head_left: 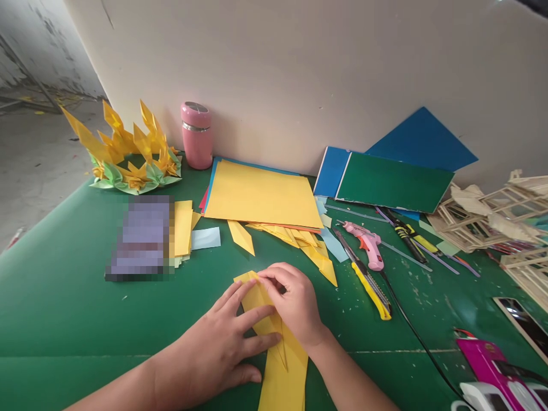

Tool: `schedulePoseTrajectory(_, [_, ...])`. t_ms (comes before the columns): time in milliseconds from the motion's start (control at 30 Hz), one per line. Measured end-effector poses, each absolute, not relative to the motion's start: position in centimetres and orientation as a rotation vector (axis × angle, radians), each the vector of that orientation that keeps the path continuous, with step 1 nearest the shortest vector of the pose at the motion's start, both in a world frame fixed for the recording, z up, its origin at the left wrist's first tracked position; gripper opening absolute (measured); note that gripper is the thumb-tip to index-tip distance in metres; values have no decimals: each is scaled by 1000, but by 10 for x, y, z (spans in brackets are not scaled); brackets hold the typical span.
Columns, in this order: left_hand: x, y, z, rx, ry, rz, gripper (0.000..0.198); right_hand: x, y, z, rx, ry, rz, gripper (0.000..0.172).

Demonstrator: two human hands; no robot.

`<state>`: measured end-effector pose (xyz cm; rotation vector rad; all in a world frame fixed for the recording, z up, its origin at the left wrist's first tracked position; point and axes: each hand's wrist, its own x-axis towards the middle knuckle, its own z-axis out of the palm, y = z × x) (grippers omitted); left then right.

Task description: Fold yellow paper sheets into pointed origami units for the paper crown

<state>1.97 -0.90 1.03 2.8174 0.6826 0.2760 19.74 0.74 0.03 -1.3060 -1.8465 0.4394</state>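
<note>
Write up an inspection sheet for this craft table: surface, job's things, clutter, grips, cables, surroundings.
Surface: green table, white flecks at right.
Job's things: folded yellow paper under both hands; yellow sheet stack behind it.
Clutter: pink glue gun, yellow utility knife, pink flask, yellow origami piece, stick models, blue and green boards.
Grips: left hand flat and open on the paper; right hand curled at its upper fold, pinch or press unclear.
Cables: black cable runs from the glue gun toward the near right edge.
Surroundings: plain wall behind; concrete floor at left.
</note>
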Motion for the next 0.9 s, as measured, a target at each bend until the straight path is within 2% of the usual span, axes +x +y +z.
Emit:
schedulePoseTrajectory(300, [19,-9,12,2804,683,315,43,203,10,0,-1151,-2075,261,23])
schedulePoseTrajectory(567, [19,-9,13,2810,668,281,43,208,11,0,-1076,-2122,298,21])
schedulePoseTrajectory(900, [18,-7,14,2801,652,316,41,209,13,2,-1048,-2212,293,26])
